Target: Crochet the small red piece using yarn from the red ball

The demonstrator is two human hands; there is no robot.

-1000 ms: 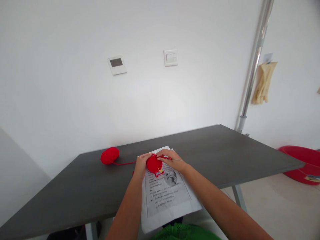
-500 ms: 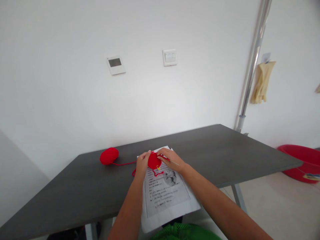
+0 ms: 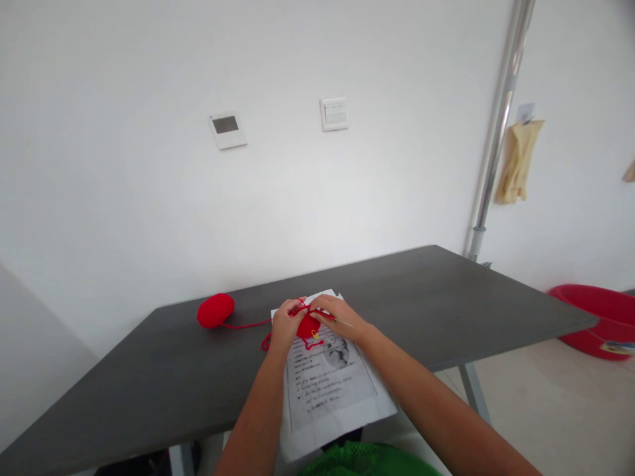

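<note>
My left hand is closed on the left side of a small red crochet piece, with red yarn running over its fingers. In my right hand is a crochet hook, its thin pale end pointing out to the right; the working tip is hidden at the piece's upper edge. A yellow stitch marker hangs from the piece, and a loose red yarn tail dangles below. From the left hand a strand leads to a red ball of yarn at the table's back left.
Printed sheets lie under my hands and overhang the front edge of the dark grey table. A white wall stands right behind it. On the floor at the right is a red basin; a metal pipe runs up the wall.
My left fingers have shifted right over the crochet piece and cover more of it. A loop of yarn now stands up above the piece between the hands.
</note>
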